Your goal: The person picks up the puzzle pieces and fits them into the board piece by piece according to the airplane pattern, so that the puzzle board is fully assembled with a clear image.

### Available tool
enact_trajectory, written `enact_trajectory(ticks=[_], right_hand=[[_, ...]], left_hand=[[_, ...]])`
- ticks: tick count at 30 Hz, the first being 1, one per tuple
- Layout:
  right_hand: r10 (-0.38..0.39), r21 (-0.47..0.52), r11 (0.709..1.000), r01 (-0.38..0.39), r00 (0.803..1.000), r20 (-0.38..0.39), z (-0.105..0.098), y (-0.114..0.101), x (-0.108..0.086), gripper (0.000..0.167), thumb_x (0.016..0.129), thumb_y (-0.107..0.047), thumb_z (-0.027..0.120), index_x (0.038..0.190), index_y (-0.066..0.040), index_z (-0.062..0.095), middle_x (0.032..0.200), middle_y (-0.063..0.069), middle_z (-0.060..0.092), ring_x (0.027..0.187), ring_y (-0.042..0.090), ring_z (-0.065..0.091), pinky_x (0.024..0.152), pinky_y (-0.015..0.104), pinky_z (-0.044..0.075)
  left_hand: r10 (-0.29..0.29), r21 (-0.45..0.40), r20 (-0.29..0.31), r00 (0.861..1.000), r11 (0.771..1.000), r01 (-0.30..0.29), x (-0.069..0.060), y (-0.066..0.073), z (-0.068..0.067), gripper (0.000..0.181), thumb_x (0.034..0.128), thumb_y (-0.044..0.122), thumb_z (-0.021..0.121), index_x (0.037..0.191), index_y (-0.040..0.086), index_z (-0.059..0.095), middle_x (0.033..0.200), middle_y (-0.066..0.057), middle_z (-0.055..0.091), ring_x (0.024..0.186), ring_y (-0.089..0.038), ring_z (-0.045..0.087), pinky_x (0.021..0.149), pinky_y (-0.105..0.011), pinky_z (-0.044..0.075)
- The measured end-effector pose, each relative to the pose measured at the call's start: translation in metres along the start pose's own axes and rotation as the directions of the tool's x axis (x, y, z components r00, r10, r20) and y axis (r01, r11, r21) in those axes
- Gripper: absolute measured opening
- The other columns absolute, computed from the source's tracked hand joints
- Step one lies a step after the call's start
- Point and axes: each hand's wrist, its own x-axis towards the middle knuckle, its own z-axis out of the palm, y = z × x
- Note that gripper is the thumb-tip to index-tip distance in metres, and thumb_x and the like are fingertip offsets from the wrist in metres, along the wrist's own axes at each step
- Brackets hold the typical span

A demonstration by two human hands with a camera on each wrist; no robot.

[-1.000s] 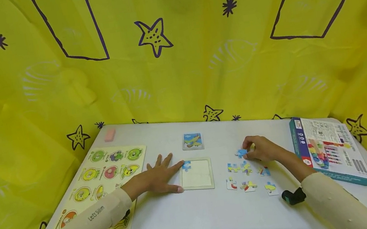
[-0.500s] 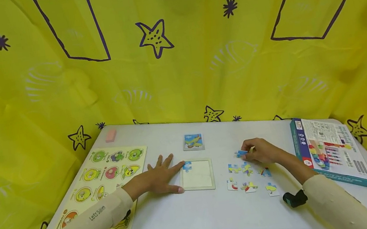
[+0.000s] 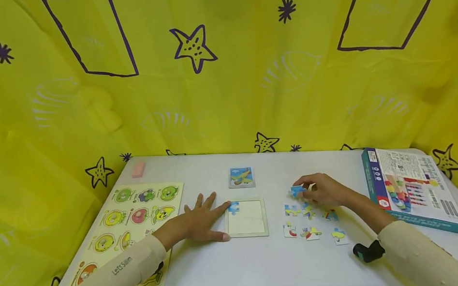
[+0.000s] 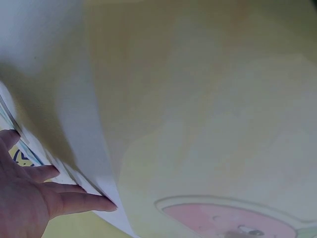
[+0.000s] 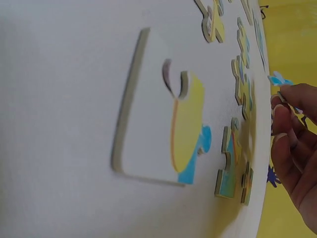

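In the head view my left hand (image 3: 202,220) lies flat with spread fingers, its index finger and thumb at the left edge of a small puzzle tray (image 3: 264,216). One blue jigsaw piece (image 3: 233,208) sits in the tray's upper left corner. My right hand (image 3: 323,190) pinches another blue jigsaw piece (image 3: 297,190) between thumb and fingers, just above the table. The right wrist view also shows this held piece (image 5: 280,79) at the fingertips. Several loose pieces lie below that hand, including a white and yellow one (image 3: 339,236). The left wrist view shows only fingers (image 4: 84,202) and no tray clearly.
A small airplane picture (image 3: 241,177) lies behind the tray. On the left is a fruit board (image 3: 162,199), with a pink block (image 3: 138,169) beyond it. A box (image 3: 416,190) stands at the right, and a black object (image 3: 368,251) lies by the right sleeve.
My right hand has shifted slightly left with the pinched piece, which now shows its blue face tilted toward the camera. The left hand stays in place at the tray.
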Motion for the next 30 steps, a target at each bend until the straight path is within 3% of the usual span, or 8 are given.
enact_trajectory(ticks=[10,21,30], right_hand=[[-0.009,0.001,1.000,0.009,1.000,-0.009,0.0054,-0.0039,-0.0018,0.026,0.095,-0.004,0.063,0.121,-0.005,0.067,0.095,0.010,0.062,0.058,0.014,0.053,0.054,0.025,0.047],[-0.026,0.010,1.000,0.026,1.000,0.005,0.0093,-0.0066,-0.0019,0.033,0.094,-0.010,0.069,0.124,0.002,0.068,0.096,0.009,0.063,0.060,0.009,0.054,0.054,0.022,0.047],[-0.002,0.008,1.000,0.001,1.000,0.023,0.0099,-0.0060,-0.0014,0.038,0.091,-0.013,0.073,0.126,0.000,0.067,0.097,0.005,0.061,0.066,0.012,0.054,0.055,0.021,0.045]], left_hand=[[0.003,-0.009,-0.005,1.000,1.000,-0.004,-0.0017,0.0010,-0.0007,0.092,0.0866,0.069,0.063,0.161,0.032,0.021,0.168,-0.020,0.007,0.149,-0.057,0.005,0.104,-0.083,0.018],[0.000,-0.004,-0.001,1.000,1.000,0.000,-0.0015,0.0018,-0.0014,0.092,0.0866,0.069,0.062,0.161,0.033,0.021,0.169,-0.019,0.007,0.149,-0.057,0.005,0.105,-0.082,0.018],[0.000,-0.013,-0.002,1.000,1.000,0.000,-0.0023,0.0025,-0.0021,0.092,0.0866,0.068,0.063,0.161,0.033,0.022,0.168,-0.019,0.007,0.149,-0.057,0.005,0.104,-0.083,0.018]])
